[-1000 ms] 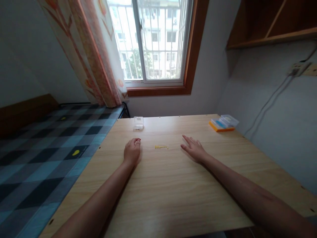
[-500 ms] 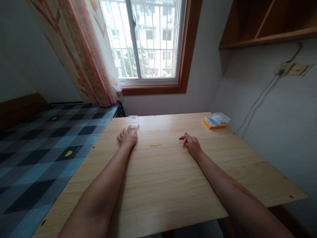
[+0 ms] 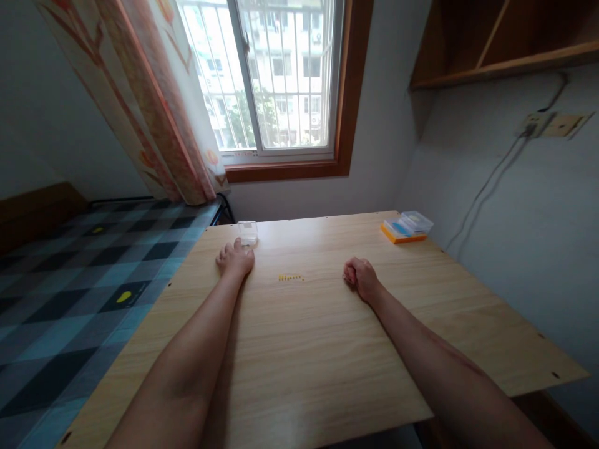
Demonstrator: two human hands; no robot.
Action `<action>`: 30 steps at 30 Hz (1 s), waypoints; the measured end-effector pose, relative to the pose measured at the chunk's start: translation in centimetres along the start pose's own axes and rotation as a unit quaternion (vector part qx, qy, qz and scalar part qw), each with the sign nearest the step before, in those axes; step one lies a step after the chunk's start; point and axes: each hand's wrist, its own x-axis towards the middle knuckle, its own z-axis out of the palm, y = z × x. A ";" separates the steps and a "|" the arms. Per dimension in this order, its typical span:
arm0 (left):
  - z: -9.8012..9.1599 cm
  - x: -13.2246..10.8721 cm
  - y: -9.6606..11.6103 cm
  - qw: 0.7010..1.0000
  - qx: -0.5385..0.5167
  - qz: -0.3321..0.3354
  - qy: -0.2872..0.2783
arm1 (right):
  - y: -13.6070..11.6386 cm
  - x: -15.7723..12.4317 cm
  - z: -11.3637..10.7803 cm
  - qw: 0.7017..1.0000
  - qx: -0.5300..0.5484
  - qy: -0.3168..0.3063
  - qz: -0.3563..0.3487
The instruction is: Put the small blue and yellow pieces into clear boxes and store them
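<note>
Several tiny yellow pieces (image 3: 290,278) lie in a small group with a tapering outline on the wooden table, between my two hands. My left hand (image 3: 235,257) rests on the tabletop with its fingers spread, just in front of a small clear plastic box (image 3: 248,232) whose lid stands up. It holds nothing that I can see. To the right of the yellow pieces, apart from them, my right hand (image 3: 360,275) is curled into a fist on the table. No object shows in its fingers.
At the table's (image 3: 299,362) far right corner sits an orange and blue case (image 3: 402,231) with a clear container (image 3: 417,221) on it. A bed with a checked cover (image 3: 107,293) adjoins on the left. Right of the table, a cable (image 3: 486,187) runs down the wall.
My right hand has closed from loosely extended fingers into a fist. My left hand has stayed flat by the clear box. The view has shifted slightly.
</note>
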 end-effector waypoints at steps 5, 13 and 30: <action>0.3 0.9 0.0 0.999 -0.003 0.033 0.001 | -0.2 0.3 -0.2 0.999 0.023 0.012 -0.020; 0.4 1.3 -0.3 0.998 -0.024 0.053 0.008 | 0.0 1.0 -0.4 1.000 0.018 -0.001 -0.023; -2.5 -5.2 0.4 0.990 -0.074 0.072 0.092 | 0.4 -0.2 0.6 0.969 -0.207 -0.050 -0.127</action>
